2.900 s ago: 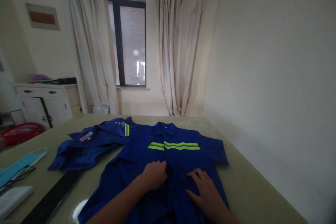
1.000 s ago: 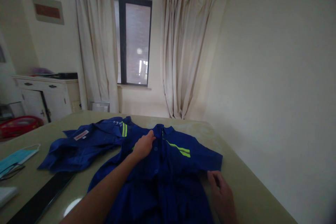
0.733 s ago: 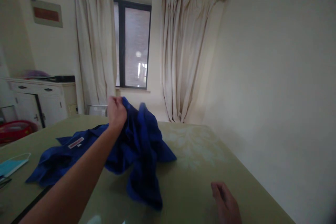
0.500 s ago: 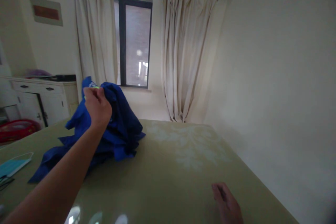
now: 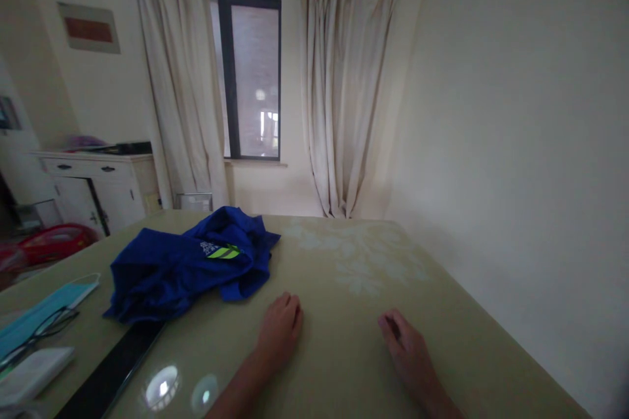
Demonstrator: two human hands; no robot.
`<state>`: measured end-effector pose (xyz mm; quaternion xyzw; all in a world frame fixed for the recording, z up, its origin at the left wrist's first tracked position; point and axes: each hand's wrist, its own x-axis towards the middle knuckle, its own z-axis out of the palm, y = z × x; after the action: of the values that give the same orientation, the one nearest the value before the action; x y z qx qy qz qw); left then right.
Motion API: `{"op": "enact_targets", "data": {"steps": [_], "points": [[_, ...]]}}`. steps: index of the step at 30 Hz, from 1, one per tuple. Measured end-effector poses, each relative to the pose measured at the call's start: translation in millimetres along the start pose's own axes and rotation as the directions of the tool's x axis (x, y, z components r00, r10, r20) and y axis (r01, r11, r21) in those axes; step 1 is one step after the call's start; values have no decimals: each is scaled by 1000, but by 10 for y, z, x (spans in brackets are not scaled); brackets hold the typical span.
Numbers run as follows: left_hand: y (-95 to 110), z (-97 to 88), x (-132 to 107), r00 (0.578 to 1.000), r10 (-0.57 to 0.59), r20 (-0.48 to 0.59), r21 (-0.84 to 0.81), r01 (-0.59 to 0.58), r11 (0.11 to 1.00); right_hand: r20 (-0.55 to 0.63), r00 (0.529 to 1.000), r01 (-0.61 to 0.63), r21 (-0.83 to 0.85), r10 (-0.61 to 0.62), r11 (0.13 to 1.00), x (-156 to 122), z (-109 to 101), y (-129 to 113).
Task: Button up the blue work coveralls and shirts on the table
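A crumpled blue garment (image 5: 177,268) with white print and a yellow-green striped patch lies in a heap on the left of the table. My left hand (image 5: 281,332) rests on the tabletop just right of the garment and apart from it. Its fingers are curled together, and nothing shows in them. Farther right, my right hand (image 5: 405,347) lies on its side over the table, fingers loosely curled in with a small hollow by the thumb and no object visible there.
Along the table's (image 5: 324,275) left side lie a blue face mask (image 5: 46,314), dark-framed glasses (image 5: 54,324), a white box-like item (image 5: 37,373) and a long black flat object (image 5: 115,366) partly under the garment. A wall (image 5: 515,177) borders the right edge; a white cabinet (image 5: 98,190) stands behind left.
My left hand has let go of the blue garment and moved right and nearer. The garment has dropped from its raised position onto the table. My right hand has shifted slightly left and away from me.
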<state>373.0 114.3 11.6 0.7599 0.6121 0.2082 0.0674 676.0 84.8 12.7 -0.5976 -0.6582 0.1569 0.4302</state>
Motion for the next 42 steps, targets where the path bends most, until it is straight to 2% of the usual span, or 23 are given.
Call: {"op": "enact_targets", "data": {"steps": [2,5,8,10,13,17,21,24,29,36,42], "points": [[130,7,13,998,17,53,49,-19,999,56,997,63,-42,-60,997,39,165,-119],[232,-24,2,995,-41,87,90,33,995,151,983,132,-161,-108,978,87,515,-335],[226,-41,-69,992,-83,94,103,73,992,189,974,173,-279,-123,945,84,823,-490],[191,-29,-129,994,-66,92,93,58,994,206,965,227,-324,-165,918,54,922,-523],[147,18,-205,993,-1,119,73,-8,997,263,939,305,-343,-222,888,1,920,-494],[149,88,-271,978,137,159,16,-142,990,352,907,356,-346,-232,868,-45,868,-479],[187,89,-312,956,237,170,-90,-225,970,440,841,469,-300,-315,831,-81,913,-518],[238,30,-329,949,275,155,-172,-248,953,481,802,523,-279,-354,805,-99,960,-491],[310,-52,-358,930,327,167,-189,-295,936,509,788,551,-329,-348,767,-103,1030,-373],[255,173,-252,906,383,179,-126,-365,922,594,721,616,-315,-357,722,-70,1112,-292],[301,229,-241,905,402,136,-159,-381,911,618,713,597,-288,-331,748,-58,1032,-379]]}}
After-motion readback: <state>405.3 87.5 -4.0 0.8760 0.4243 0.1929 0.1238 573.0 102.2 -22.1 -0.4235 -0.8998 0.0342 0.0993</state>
